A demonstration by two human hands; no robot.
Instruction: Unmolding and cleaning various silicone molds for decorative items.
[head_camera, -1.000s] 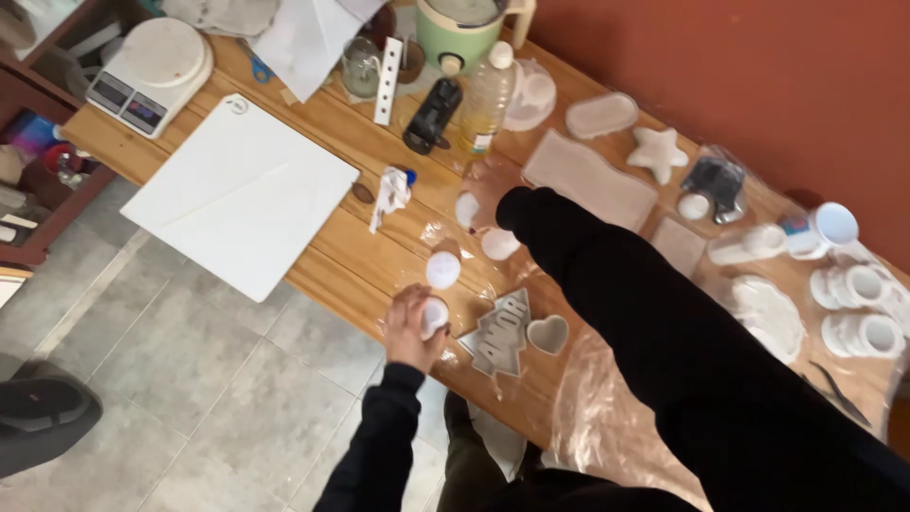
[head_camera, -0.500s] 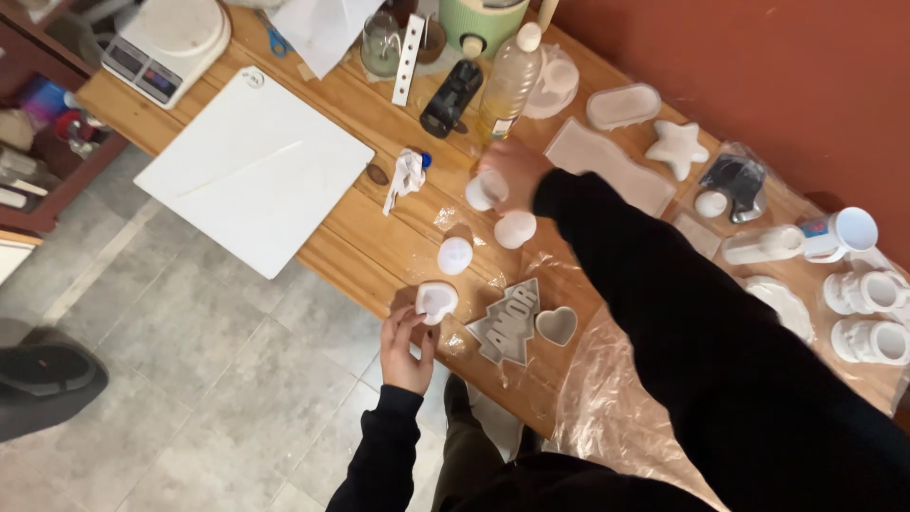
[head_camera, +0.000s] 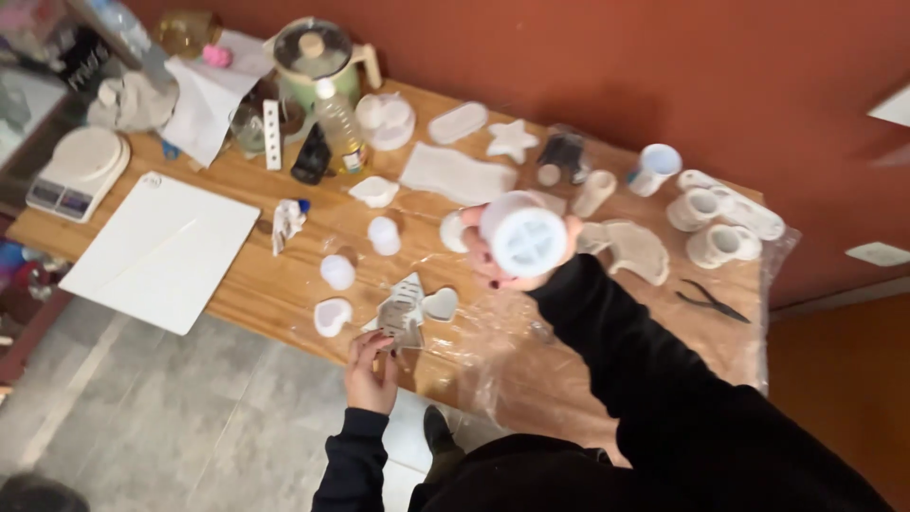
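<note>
My right hand (head_camera: 495,263) is raised above the table and grips a white round mould (head_camera: 522,237), its ribbed underside turned toward me. My left hand (head_camera: 372,368) is at the table's near edge, fingers pinching the lower end of a pale tree-shaped mould (head_camera: 403,311) that lies on clear plastic sheeting. A white heart-shaped piece (head_camera: 332,317) lies just left of the tree and a second heart (head_camera: 441,303) just right of it. Two small round white pieces (head_camera: 336,271) (head_camera: 384,233) sit further back on the wood.
The wooden table (head_camera: 275,284) carries a white board (head_camera: 161,251) and a kitchen scale (head_camera: 76,173) at the left. A kettle (head_camera: 315,55), an oil bottle (head_camera: 339,128) and a star piece (head_camera: 512,140) stand at the back. Pliers (head_camera: 713,303) and several white cups (head_camera: 711,223) lie right.
My right hand has lifted the round mould off the table toward me. My left hand has let go of the small white piece and moved to the tree-shaped mould.
</note>
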